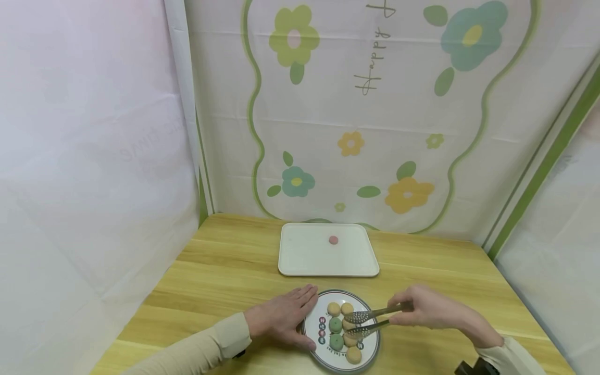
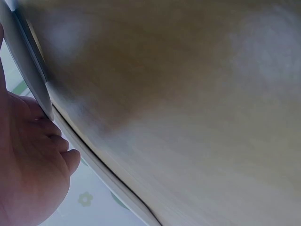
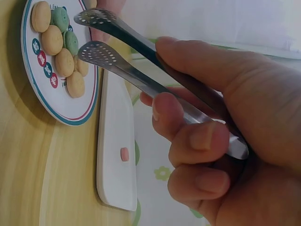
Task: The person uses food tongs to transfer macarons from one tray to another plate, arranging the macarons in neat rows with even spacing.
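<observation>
My left hand [image 1: 287,315] lies against the left edge of a round white plate [image 1: 315,333], its fingers extended and its thumb at the rim. In the left wrist view the fingers [image 2: 44,134] touch the plate's edge [image 2: 29,56]. My right hand [image 1: 426,308] holds perforated metal tongs [image 3: 136,77] between thumb and fingers. The tong tips are apart above the plate, with nothing visible between them. Several tan macarons [image 1: 353,355] and two green macarons [image 1: 336,342] sit on the plate, some partly hidden by the tongs in the head view.
Behind the plate lies a white rectangular tray [image 1: 323,263] bearing one small pink macaron [image 1: 333,240]. Both stand on a wood-grain table [image 1: 225,260]. A flower-printed cloth [image 1: 328,114] hangs at the table's far edge, and white cloth walls [image 1: 94,156] rise at the sides.
</observation>
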A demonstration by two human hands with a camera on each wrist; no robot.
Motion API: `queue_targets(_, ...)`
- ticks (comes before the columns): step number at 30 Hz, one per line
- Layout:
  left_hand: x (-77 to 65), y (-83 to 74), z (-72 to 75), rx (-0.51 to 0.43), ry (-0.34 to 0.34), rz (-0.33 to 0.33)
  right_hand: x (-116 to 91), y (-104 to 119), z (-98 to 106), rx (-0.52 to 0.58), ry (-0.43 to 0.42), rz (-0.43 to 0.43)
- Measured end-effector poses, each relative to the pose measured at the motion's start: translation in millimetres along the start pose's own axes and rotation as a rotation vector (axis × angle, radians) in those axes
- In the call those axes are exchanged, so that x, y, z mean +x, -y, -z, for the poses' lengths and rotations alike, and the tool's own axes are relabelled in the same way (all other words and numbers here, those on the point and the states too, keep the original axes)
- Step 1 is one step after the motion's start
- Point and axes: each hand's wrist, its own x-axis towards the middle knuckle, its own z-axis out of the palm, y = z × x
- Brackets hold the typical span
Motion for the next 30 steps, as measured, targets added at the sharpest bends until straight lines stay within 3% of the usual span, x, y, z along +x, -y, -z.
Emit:
queue_targets(20, -0.2, -0.5, 0.8, -0.028, 0.012, 0.009, 24.0, -21.6, -0.8, -0.014, -0.140, -0.169)
queue_targets(30, -0.9, -0.7, -0.3, 0.006, 0.001, 0.009, 40.3, -35.3, -4.4, 0.053, -0.223, -0.243)
